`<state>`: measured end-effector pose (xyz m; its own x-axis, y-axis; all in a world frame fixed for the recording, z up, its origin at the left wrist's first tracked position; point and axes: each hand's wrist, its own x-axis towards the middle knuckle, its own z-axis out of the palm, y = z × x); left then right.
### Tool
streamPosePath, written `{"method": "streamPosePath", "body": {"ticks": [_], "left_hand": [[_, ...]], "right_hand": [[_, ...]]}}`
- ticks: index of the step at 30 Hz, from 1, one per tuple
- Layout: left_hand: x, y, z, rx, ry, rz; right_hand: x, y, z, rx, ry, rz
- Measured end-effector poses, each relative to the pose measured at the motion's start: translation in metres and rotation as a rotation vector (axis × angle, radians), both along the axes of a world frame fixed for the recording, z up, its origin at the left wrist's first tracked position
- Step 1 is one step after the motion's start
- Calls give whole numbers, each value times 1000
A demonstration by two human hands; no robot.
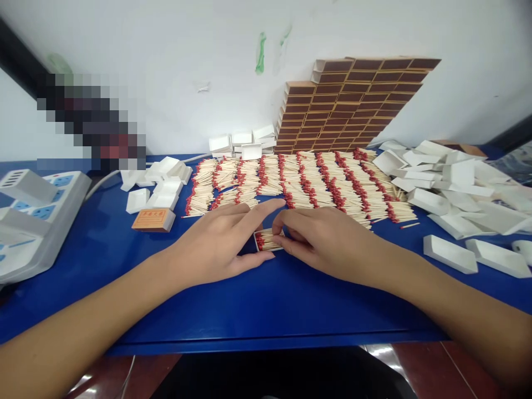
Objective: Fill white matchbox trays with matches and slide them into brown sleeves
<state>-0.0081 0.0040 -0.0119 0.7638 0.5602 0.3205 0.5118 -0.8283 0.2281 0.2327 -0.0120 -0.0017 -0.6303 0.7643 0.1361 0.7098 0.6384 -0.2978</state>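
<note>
A small white matchbox tray filled with red-tipped matches lies on the blue table between my hands. My left hand rests beside it, thumb along the tray's front edge and forefinger stretched over its far side. My right hand has its fingers curled onto the tray's right end, pressing the matches. Behind the hands, rows of loose matches are spread across the table.
A stack of brown matchbox sleeves leans on the wall at the back. Several empty white trays are heaped at the right, more at the left, with one closed orange-labelled matchbox. A white power strip sits far left.
</note>
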Motion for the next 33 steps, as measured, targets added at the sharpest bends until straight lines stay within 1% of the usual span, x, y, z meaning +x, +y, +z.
{"method": "streamPosePath", "body": {"ticks": [3, 7, 11, 14, 17, 20, 25, 33], "left_hand": [[-1, 0, 0, 17, -4, 6], [-3, 1, 1, 51, 5, 9], [-4, 1, 2, 66, 31, 22], [-5, 1, 2, 60, 41, 24], [-5, 0, 3, 50, 52, 30], [-5, 0, 4, 52, 64, 34], [-5, 1, 5, 74, 55, 28], [-4, 0, 5, 81, 62, 31]], "right_hand": [[11, 6, 6, 31, 16, -51], [32, 21, 14, 130, -88, -155], [46, 32, 14, 74, -151, -153], [45, 34, 10, 41, -182, -131], [42, 33, 9, 31, -203, -163], [40, 32, 10, 32, -220, -191], [39, 34, 13, -8, -259, -178], [42, 36, 6, 25, -225, -161]]}}
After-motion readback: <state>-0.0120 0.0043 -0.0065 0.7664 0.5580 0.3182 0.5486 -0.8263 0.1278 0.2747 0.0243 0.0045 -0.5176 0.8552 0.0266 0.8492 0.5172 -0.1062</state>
